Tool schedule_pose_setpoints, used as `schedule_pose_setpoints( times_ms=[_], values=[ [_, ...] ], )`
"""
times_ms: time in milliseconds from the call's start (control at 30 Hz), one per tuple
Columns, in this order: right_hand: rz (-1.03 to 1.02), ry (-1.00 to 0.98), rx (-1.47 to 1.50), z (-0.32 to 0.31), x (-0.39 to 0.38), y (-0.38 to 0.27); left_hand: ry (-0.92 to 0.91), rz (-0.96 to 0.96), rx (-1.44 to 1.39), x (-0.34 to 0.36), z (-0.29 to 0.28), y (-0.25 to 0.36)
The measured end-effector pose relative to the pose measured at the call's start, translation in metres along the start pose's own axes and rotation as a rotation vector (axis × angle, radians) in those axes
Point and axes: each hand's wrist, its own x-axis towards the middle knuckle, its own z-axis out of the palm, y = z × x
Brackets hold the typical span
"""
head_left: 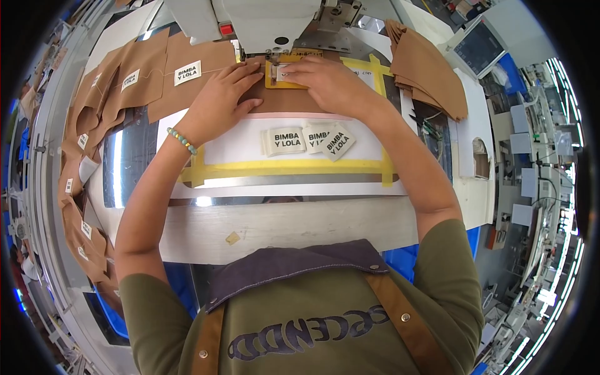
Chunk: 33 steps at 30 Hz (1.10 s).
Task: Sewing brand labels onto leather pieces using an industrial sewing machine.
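Scene: a person at an industrial sewing machine [262, 22], seen from above, both forearms reaching to the far edge of the work table [281, 228].
Left hand [219, 100]: flat on a brown fabric piece [294, 100], fingers spread and pressing it down just left of the needle.
Right hand [328, 81]: fingers close together, tips pressing a small white label inside a yellow template frame [284, 75] under the machine head.
Spare labels [309, 140]: a loose cluster nearer the body, inside a yellow tape outline [281, 167].
Finished pieces [134, 78]: brown, labelled, trailing off the far left corner.
Risk: fingertips sit very near the needle; a start now could likely catch them.
Risk: uneven pressure could let the label shift and sew crooked.
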Motion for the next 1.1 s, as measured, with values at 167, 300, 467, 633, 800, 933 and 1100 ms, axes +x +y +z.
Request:
schedule_pose_setpoints(
  times_ms=[167,300,467,633,800,933,1100],
  values=[
    [-0.011,0.009,0.000,0.001,0.002,0.002,-0.046,-0.030,-0.023,-0.005,-0.011,0.002],
    [0.076,-0.013,-0.025,0.004,0.009,0.005,-0.042,-0.043,-0.055,-0.011,-0.018,-0.003],
    [0.050,0.068,-0.061,0.008,0.014,0.013,0.017,-0.047,-0.046,-0.016,-0.024,-0.008],
    [0.142,0.028,-0.022,0.006,0.013,0.009,-0.036,-0.079,-0.049,-0.019,-0.022,-0.007],
    [0.113,0.060,0.052,-0.007,-0.010,0.005,-0.042,-0.056,-0.056,-0.013,-0.023,0.000],
    [0.238,0.247,0.097,-0.039,-0.052,0.016,-0.047,-0.038,-0.071,-0.008,-0.020,-0.001],
    [0.370,0.598,0.035,-0.041,-0.081,0.057,-0.049,0.000,-0.044,0.003,-0.012,0.002]
  ],
)
